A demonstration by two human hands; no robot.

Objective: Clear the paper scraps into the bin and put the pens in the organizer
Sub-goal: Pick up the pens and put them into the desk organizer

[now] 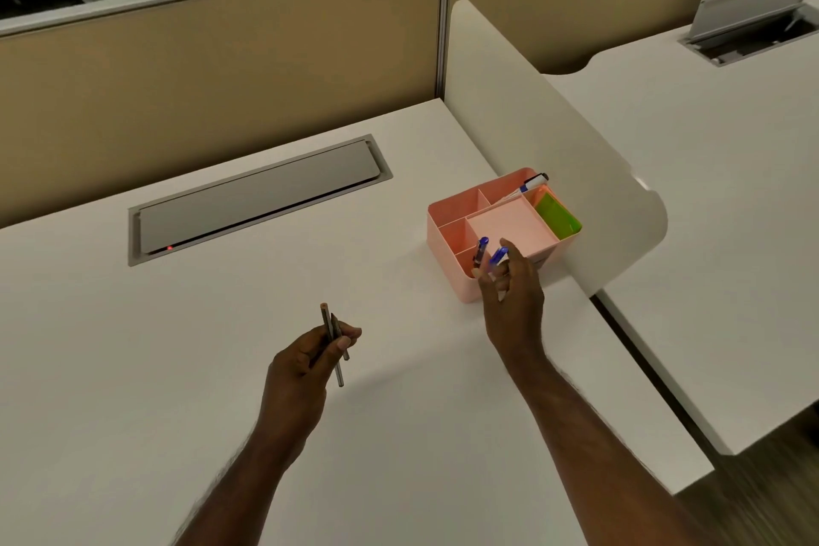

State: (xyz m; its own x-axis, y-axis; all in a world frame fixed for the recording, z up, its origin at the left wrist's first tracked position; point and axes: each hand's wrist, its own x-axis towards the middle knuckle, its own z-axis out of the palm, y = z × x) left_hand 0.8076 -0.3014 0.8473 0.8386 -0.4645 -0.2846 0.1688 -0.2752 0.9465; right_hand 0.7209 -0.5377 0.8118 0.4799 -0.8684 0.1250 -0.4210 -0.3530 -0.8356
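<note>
A pink organizer (447,222) with several compartments stands on the white desk against a cream divider panel. A marker with a dark cap (534,182) leans in its back compartment, beside green and orange note pads (557,215). My right hand (514,301) hovers at the organizer's near front corner, holding two blue-capped pens (489,255) over a front compartment. My left hand (310,364) is at the middle of the desk, closed around two thin grey pencils (332,337) that point upward. No paper scraps or bin are in view.
A grey cable-tray lid (257,199) with a small red light is set into the desk at the back. The cream divider (545,137) walls off the right side. A second desk (709,191) with an open cable flap lies beyond. Floor shows at bottom right.
</note>
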